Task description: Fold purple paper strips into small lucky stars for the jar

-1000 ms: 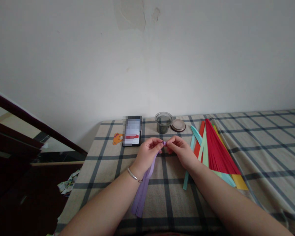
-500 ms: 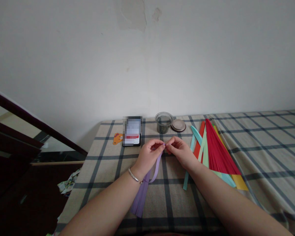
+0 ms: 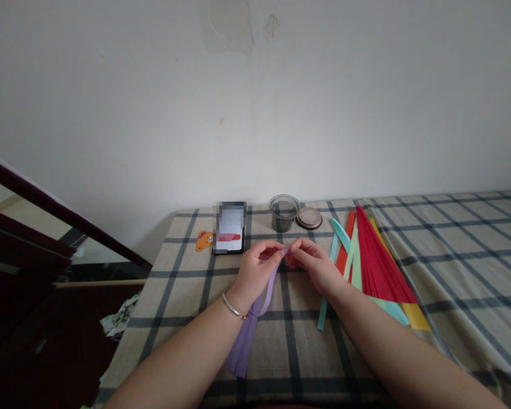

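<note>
Between the fingertips of both hands is the end of a purple paper strip [image 3: 271, 289], its loose length curving down toward the tablecloth. My left hand [image 3: 260, 268] pinches it, and a silver bangle [image 3: 230, 304] circles that wrist. My right hand [image 3: 314, 262] is closed at the same spot, thumb against forefinger on the strip's end; the exact fold there is too small to make out. A bundle of purple strips [image 3: 243, 346] lies on the cloth, partly beneath my left wrist.
Checked cloth [image 3: 187, 295] covers the table. A phone [image 3: 230, 227] rests by a bear-shaped cutout [image 3: 204, 241]. Behind my hands stand a clear cup [image 3: 284, 213] and a round lid [image 3: 309, 217]. Red strips [image 3: 378, 261] fan out at right over orange, green, blue and yellow ones. A wall rises behind.
My right fingers have shifted slightly at the purple strip's end, showing a little more purple between the hands. My left hand keeps its pinch in nearly the same place.
</note>
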Demonstrator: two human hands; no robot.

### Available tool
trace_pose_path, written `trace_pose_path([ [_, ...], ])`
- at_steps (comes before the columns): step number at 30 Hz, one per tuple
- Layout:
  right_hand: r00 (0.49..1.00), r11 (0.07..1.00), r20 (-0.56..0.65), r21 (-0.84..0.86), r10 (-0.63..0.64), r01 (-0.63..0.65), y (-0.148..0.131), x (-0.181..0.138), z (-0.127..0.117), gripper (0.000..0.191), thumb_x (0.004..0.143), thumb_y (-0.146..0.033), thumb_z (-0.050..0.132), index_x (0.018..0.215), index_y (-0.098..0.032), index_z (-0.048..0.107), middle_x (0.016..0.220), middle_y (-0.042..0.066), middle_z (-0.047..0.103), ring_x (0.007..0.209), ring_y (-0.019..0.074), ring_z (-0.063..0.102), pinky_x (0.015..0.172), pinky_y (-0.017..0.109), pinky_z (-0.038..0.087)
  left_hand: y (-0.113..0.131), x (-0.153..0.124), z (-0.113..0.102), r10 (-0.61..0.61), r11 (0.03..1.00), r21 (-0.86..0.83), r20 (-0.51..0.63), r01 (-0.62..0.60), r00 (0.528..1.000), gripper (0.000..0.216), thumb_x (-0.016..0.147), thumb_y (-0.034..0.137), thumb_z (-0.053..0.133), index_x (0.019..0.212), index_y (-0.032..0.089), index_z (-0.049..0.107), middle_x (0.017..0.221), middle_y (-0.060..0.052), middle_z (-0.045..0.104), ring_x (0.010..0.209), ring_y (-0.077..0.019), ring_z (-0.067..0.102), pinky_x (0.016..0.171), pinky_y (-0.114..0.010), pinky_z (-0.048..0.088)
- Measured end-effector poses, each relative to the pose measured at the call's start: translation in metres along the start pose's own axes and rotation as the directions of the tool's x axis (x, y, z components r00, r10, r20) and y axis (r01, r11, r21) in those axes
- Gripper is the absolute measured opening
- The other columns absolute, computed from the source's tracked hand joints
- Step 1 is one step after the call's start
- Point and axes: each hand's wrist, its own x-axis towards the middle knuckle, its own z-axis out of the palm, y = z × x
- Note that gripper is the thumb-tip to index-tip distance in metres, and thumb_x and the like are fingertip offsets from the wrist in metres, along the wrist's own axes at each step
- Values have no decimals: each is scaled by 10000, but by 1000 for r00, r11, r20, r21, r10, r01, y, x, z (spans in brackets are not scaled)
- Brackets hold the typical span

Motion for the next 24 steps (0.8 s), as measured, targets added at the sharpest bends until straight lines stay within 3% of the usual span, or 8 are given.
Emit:
trace_pose_path([
  [7,994,979,45,173,99,-105,0,-2,0,236,682,-380,727,688,-194,583,674,-23,580,610,104,546,488,199,452,4,-1,0,-11,992,-125,49,17,999,137,764,271,640,827,150,646,807,-38,667,721,-133,617,701,-268,522],
  [13,981,965,116,196,153,-174,1,0,-1,230,702,-391,717,719,-193,602,599,-29,585,579,93,559,489,186,482,0,0,-2,35,994,-103,60,-28,998,134,769,285,644,794,155,662,803,-35,646,705,-123,605,679,-252,523],
  [24,975,956,92,199,202,-216,0,1,0,250,614,-367,783,682,-178,634,602,-25,638,537,77,576,458,172,487,1,0,-3,67,992,-113,91,-56,994,102,776,263,640,788,167,674,806,-23,630,706,-120,608,693,-256,522],
])
